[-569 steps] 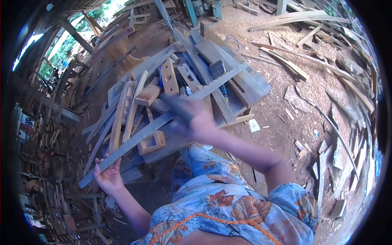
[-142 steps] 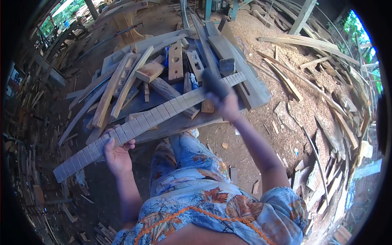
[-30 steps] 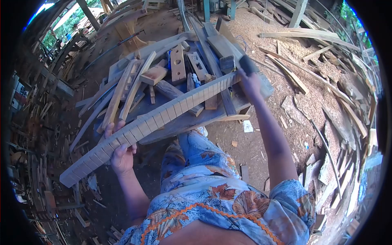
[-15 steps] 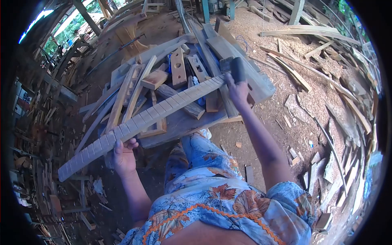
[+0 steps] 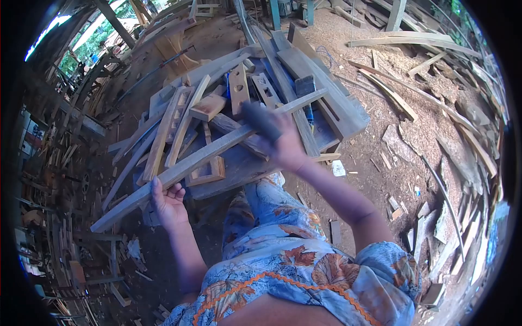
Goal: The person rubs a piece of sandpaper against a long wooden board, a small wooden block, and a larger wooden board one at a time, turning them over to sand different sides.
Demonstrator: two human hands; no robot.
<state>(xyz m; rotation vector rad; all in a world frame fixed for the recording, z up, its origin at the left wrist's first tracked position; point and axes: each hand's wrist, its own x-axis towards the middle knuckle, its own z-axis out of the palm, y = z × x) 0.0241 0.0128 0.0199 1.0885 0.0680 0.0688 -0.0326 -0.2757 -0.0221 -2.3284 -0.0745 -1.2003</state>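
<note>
A long wooden strip (image 5: 198,162) slants across the workbench from lower left to upper right, its plain narrow side facing up. My left hand (image 5: 169,203) grips it near the lower end, thumb on the near edge and fingers curled beneath. My right hand (image 5: 288,145), smeared by motion, is closed on a dark oblong block (image 5: 261,123) over the strip's upper half. Blur hides what exactly the block is and whether it touches the wood. Beneath lie a light wooden piece with holes (image 5: 238,87) and a wood block (image 5: 208,106).
The workbench (image 5: 239,175) carries several boards and slotted wooden pieces. A brush-like tool with a blue handle (image 5: 309,113) lies at its right. Wood shavings (image 5: 375,60) and long offcuts (image 5: 459,122) cover the ground to the right; scrap wood (image 5: 65,239) is piled at left.
The strip has turned from its face with crosswise lines to its plain narrow side. My right hand moved left and down along it with the dark block; my left hand stayed near the lower end.
</note>
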